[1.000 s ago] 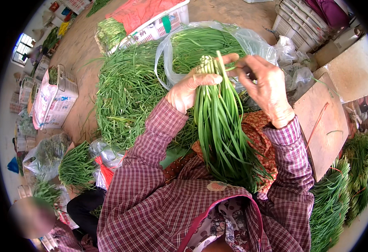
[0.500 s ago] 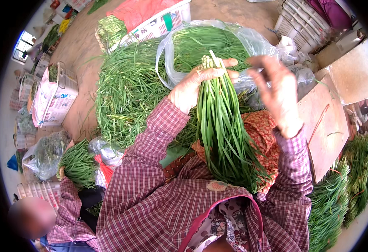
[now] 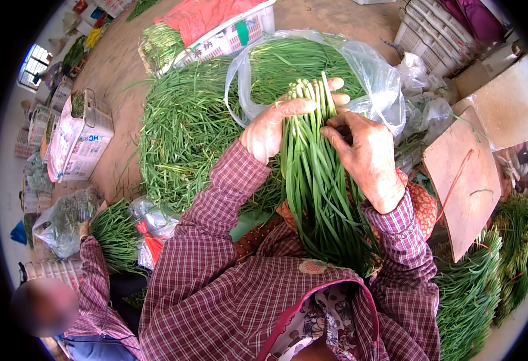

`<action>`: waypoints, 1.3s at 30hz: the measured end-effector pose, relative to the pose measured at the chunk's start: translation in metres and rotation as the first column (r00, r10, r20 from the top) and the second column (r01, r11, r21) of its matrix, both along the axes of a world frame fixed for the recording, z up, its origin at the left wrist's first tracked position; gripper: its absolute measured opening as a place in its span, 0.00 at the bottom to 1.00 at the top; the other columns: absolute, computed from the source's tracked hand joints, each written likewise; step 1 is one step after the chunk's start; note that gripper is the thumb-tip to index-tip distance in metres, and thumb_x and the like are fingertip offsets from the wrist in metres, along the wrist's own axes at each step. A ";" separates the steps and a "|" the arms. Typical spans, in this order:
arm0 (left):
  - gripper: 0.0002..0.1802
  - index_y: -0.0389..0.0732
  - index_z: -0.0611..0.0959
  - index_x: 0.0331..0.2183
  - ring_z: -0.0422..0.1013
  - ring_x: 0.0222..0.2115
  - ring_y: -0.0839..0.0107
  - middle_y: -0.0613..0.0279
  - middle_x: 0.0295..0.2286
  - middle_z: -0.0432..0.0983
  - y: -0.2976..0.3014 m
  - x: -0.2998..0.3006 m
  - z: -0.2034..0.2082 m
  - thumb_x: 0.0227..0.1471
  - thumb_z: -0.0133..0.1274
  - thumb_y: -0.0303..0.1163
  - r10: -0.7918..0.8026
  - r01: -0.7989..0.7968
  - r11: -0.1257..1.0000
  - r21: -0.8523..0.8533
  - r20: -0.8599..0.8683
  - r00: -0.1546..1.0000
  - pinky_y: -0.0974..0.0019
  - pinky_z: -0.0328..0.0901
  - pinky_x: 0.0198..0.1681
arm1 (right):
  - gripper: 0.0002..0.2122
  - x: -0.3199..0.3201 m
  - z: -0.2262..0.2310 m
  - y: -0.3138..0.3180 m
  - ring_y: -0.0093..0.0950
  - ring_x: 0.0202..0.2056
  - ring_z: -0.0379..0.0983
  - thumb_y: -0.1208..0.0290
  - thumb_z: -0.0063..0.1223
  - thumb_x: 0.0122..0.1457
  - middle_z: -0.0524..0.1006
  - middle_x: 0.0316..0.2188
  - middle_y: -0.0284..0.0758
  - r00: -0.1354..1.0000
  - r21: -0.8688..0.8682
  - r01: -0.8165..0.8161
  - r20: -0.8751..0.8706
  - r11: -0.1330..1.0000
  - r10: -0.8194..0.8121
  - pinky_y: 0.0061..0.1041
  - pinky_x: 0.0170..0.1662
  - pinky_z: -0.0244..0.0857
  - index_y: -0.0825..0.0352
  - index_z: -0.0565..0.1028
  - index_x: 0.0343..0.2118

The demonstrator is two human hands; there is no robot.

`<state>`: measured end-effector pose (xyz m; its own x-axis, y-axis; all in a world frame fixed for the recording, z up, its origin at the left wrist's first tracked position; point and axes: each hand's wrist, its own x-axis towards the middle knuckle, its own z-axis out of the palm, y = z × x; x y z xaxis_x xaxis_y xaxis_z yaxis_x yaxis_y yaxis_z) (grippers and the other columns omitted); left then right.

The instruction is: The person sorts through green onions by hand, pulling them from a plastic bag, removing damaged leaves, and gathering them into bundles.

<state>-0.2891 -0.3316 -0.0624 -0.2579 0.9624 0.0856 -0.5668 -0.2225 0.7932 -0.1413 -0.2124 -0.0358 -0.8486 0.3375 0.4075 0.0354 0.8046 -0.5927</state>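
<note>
A thick bunch of garlic chives [image 3: 315, 174] hangs over my lap, pale stalk ends up and green leaves trailing toward me. My left hand [image 3: 276, 123] is wrapped round it just below the stalk ends, thumb across the front and fingertips showing on the far side. At the bunch's right edge, my right hand [image 3: 363, 150] is closed in a pinch, thumb and forefinger against the upper leaves. Beyond my hands spreads a big heap of loose chives [image 3: 180, 132]. A clear plastic bag [image 3: 366, 60] lies open behind the bunch with more chives in it.
A white crate [image 3: 255, 30] with red cloth stands at the back. To my right are a tilted board [image 3: 462, 180] and tied chive bundles [image 3: 468, 295]. At lower left a co-worker's hand [image 3: 84, 228] is beside another chive bundle [image 3: 116, 234]. White baskets [image 3: 83, 144] stand left.
My right hand has come down and left from the air to the bunch's edge, its fingers closing there. More stalk ends show above my left hand. The co-worker's hand has risen slightly.
</note>
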 end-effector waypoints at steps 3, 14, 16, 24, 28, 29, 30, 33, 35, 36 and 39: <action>0.46 0.34 0.56 0.62 0.68 0.52 0.59 0.47 0.56 0.64 0.001 0.000 0.000 0.47 0.56 0.40 -0.032 0.032 0.999 0.017 0.022 0.999 0.59 0.62 0.58 | 0.08 0.000 -0.001 -0.001 0.41 0.27 0.77 0.68 0.61 0.51 0.79 0.25 0.39 1.000 -0.025 -0.005 -0.012 1.000 0.005 0.37 0.30 0.70 0.66 0.76 0.29; 0.48 0.32 0.55 0.62 0.66 0.54 0.56 0.43 0.56 0.63 0.003 0.002 0.004 0.45 0.57 0.39 -0.020 0.020 0.999 0.045 -0.017 1.000 0.57 0.59 0.60 | 0.08 -0.006 -0.014 0.018 0.18 0.24 0.71 0.71 0.59 0.55 0.79 0.22 0.36 0.987 -0.578 -0.153 -0.052 0.801 0.151 0.21 0.30 0.65 0.71 0.79 0.33; 0.48 0.32 0.55 0.62 0.66 0.54 0.56 0.43 0.55 0.64 0.004 0.000 0.003 0.44 0.58 0.39 -0.020 0.021 0.999 0.044 -0.027 0.999 0.57 0.60 0.60 | 0.08 -0.007 -0.014 0.019 0.18 0.24 0.71 0.71 0.58 0.55 0.79 0.23 0.36 0.985 -0.588 -0.159 -0.041 0.793 0.167 0.21 0.30 0.65 0.71 0.79 0.33; 0.46 0.34 0.57 0.62 0.69 0.50 0.61 0.47 0.53 0.68 0.005 0.000 0.004 0.45 0.59 0.33 0.009 -0.010 1.000 -0.022 -0.069 0.998 0.59 0.66 0.55 | 0.10 -0.006 -0.008 0.020 0.17 0.24 0.67 0.69 0.55 0.58 0.76 0.23 0.31 0.975 -0.656 -0.131 0.053 0.744 0.218 0.20 0.29 0.62 0.72 0.78 0.35; 0.40 0.33 0.61 0.60 0.72 0.47 0.62 0.49 0.48 0.73 0.004 -0.003 0.000 0.47 0.57 0.30 0.044 -0.049 0.996 -0.072 -0.062 0.997 0.59 0.68 0.52 | 0.13 -0.004 -0.001 0.020 0.13 0.24 0.61 0.65 0.52 0.59 0.75 0.27 0.25 0.957 -0.856 -0.125 0.030 0.501 0.290 0.14 0.26 0.56 0.70 0.76 0.41; 0.39 0.33 0.62 0.59 0.72 0.46 0.61 0.50 0.47 0.73 0.004 -0.005 -0.003 0.47 0.57 0.30 0.037 -0.042 0.997 -0.070 -0.077 0.996 0.58 0.69 0.51 | 0.13 -0.003 -0.001 0.023 0.14 0.24 0.62 0.65 0.52 0.59 0.74 0.27 0.26 0.955 -0.886 -0.155 -0.022 0.436 0.296 0.14 0.26 0.56 0.70 0.76 0.41; 0.37 0.33 0.64 0.58 0.73 0.45 0.61 0.50 0.46 0.74 0.005 -0.008 -0.007 0.47 0.56 0.29 0.029 -0.035 0.997 -0.068 -0.092 0.995 0.58 0.69 0.51 | 0.13 -0.002 -0.001 0.026 0.14 0.23 0.62 0.65 0.52 0.59 0.74 0.26 0.26 0.952 -0.910 -0.186 -0.073 0.370 0.298 0.14 0.26 0.57 0.70 0.76 0.40; 0.31 0.32 0.69 0.54 0.75 0.41 0.60 0.52 0.40 0.76 0.003 -0.009 -0.013 0.47 0.55 0.27 0.093 -0.099 0.991 -0.093 -0.070 0.993 0.57 0.72 0.47 | 0.13 0.006 0.009 0.047 0.15 0.23 0.65 0.64 0.54 0.58 0.74 0.27 0.28 0.902 -0.934 -0.328 -0.267 0.138 0.338 0.14 0.25 0.59 0.70 0.74 0.38; 0.30 0.32 0.70 0.54 0.75 0.41 0.60 0.54 0.38 0.76 0.003 -0.007 -0.012 0.48 0.54 0.27 0.141 -0.140 0.978 -0.153 -0.002 0.990 0.59 0.73 0.45 | 0.11 0.016 0.016 0.057 0.16 0.21 0.66 0.66 0.54 0.58 0.76 0.29 0.27 0.922 -0.921 -0.368 -0.343 0.130 0.182 0.13 0.25 0.59 0.68 0.75 0.39; 0.28 0.33 0.72 0.53 0.76 0.40 0.62 0.57 0.36 0.77 0.004 -0.009 -0.014 0.48 0.55 0.27 0.160 -0.156 0.973 -0.169 0.009 0.987 0.63 0.74 0.43 | 0.09 0.016 0.017 0.064 0.17 0.21 0.67 0.69 0.54 0.58 0.76 0.29 0.28 0.959 -0.852 -0.259 -0.173 0.454 0.223 0.15 0.25 0.61 0.67 0.75 0.39; 0.27 0.34 0.73 0.52 0.77 0.38 0.64 0.57 0.35 0.77 0.011 -0.013 -0.016 0.49 0.57 0.28 0.145 -0.142 0.971 -0.194 0.002 0.989 0.65 0.74 0.42 | 0.08 0.012 -0.002 0.066 0.30 0.28 0.78 0.73 0.56 0.56 0.79 0.30 0.39 0.991 0.159 0.134 -0.004 0.978 -0.135 0.27 0.33 0.70 0.64 0.77 0.39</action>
